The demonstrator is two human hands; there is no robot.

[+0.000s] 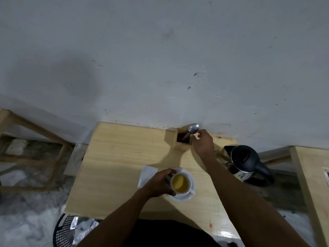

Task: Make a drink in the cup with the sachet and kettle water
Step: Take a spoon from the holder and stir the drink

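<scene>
A white cup (180,183) full of yellow liquid stands on a white saucer (185,196) near the table's front. My left hand (159,183) grips the cup's left side. My right hand (203,142) reaches to the wooden cutlery holder (178,139) at the back edge, fingertips touching a metal spoon (193,128) that stands bowl-up in it. A white sachet (146,176) lies flat just left of the saucer, partly under my left hand. The black kettle (246,163) sits at the table's right edge, lid closed.
The wooden table (115,166) stands against a grey wall. A black mesh bin (65,230) holding wrappers sits on the floor at the front left. Wooden frames stand at the far left (26,139) and right (309,175).
</scene>
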